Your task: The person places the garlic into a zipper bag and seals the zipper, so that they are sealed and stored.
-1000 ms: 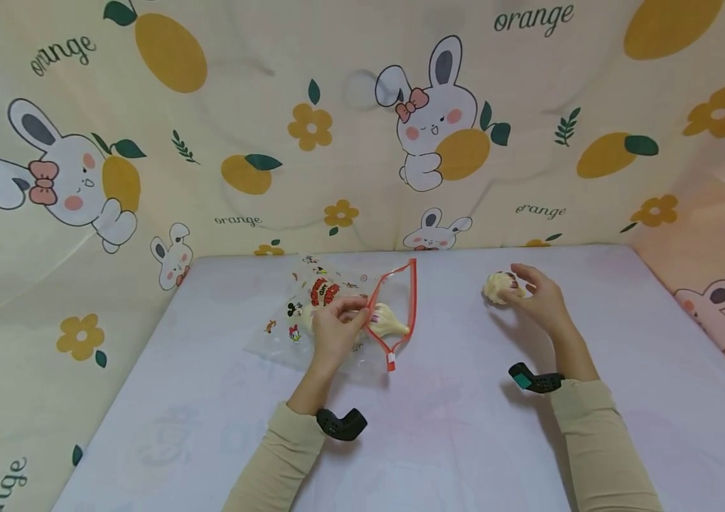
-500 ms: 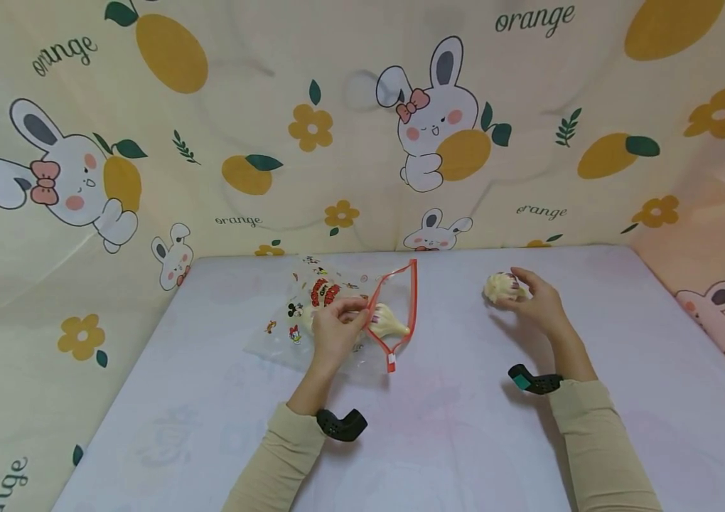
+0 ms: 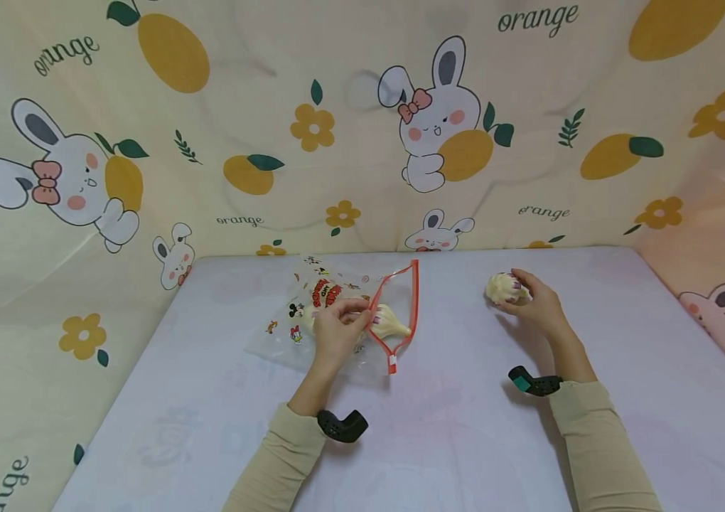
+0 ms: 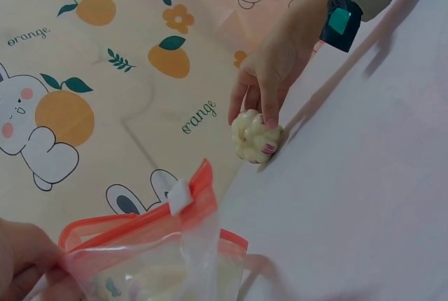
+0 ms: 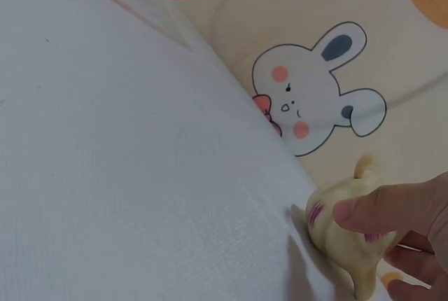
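Observation:
With thumb and fingers my left hand (image 3: 340, 334) pinches the red-trimmed mouth of a clear zip bag (image 3: 286, 348) printed with cartoon figures. The mouth gapes to the right, and a white slider (image 4: 180, 197) shows on its red strip in the left wrist view. Inside the bag, near the opening, lies a garlic bulb (image 3: 389, 322); more pale shapes behind the hand are partly hidden. At the right, my right hand (image 3: 540, 307) grips another garlic bulb (image 3: 502, 289) with purple streaks. In the right wrist view the thumb (image 5: 378, 210) presses its side. Whether this bulb touches the table cannot be told.
A white table surface (image 3: 439, 427) spreads under both hands. Behind it and at the sides hangs a cream cloth (image 3: 362, 163) with rabbits and oranges. Each wrist carries a black camera mount (image 3: 343, 427).
My right hand's fingers have shifted slightly down onto the garlic bulb, which has turned a little. My left hand and the bag have hardly moved.

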Action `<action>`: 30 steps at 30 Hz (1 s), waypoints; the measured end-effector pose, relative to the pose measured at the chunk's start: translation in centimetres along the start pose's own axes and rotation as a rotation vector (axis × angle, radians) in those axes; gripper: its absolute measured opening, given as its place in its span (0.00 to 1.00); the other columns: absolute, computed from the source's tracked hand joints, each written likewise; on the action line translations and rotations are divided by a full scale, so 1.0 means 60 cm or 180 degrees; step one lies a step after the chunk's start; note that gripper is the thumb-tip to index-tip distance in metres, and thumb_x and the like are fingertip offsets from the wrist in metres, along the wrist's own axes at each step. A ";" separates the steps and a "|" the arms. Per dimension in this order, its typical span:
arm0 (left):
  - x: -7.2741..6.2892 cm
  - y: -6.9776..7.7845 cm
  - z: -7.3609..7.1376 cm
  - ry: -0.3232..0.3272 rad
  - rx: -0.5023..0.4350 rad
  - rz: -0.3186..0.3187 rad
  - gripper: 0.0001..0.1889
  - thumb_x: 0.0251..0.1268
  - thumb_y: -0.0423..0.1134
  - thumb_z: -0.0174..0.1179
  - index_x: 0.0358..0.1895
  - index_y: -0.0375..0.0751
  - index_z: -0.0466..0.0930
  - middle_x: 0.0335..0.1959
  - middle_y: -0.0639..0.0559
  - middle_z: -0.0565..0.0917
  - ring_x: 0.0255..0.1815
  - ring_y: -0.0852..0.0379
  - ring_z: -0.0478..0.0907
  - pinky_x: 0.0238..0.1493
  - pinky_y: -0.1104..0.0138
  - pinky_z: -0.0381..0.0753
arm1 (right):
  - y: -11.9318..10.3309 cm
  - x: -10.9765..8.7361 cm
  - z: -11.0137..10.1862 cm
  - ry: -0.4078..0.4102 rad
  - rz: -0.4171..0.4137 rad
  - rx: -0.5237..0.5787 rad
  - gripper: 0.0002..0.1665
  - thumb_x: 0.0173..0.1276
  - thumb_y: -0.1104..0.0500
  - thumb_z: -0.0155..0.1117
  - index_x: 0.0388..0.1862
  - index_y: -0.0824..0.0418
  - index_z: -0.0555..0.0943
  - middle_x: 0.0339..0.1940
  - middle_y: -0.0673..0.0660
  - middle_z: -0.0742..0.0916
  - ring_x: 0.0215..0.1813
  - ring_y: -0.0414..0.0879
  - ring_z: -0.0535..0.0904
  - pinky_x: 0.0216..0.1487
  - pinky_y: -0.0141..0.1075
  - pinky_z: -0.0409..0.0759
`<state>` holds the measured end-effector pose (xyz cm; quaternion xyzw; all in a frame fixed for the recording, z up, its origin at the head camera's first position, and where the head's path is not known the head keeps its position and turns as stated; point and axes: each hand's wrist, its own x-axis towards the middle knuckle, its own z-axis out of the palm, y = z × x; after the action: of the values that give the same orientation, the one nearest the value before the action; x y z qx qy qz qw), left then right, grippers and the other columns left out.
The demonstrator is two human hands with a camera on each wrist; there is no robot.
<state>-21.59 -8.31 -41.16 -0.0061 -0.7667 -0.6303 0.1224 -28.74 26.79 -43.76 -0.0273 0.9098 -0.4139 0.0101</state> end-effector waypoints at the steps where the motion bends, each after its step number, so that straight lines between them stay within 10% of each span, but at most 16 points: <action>1: 0.000 0.000 0.000 -0.0001 0.0001 -0.0001 0.07 0.56 0.27 0.65 0.39 0.31 0.85 0.38 0.34 0.87 0.25 0.65 0.80 0.23 0.80 0.74 | 0.001 -0.001 0.000 0.0006 -0.0011 0.0027 0.49 0.60 0.63 0.68 0.75 0.69 0.53 0.73 0.76 0.63 0.74 0.74 0.55 0.73 0.64 0.55; 30: 0.001 -0.008 0.003 -0.0025 0.0021 0.0040 0.07 0.57 0.27 0.65 0.40 0.31 0.85 0.41 0.35 0.87 0.29 0.57 0.84 0.25 0.81 0.74 | 0.004 -0.007 -0.001 0.0147 0.0026 0.0029 0.44 0.63 0.52 0.68 0.72 0.70 0.61 0.67 0.75 0.73 0.71 0.72 0.63 0.70 0.61 0.63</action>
<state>-21.74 -8.22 -41.66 -0.0130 -0.7691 -0.6270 0.1233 -28.34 27.02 -43.91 -0.0141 0.9080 -0.4185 -0.0091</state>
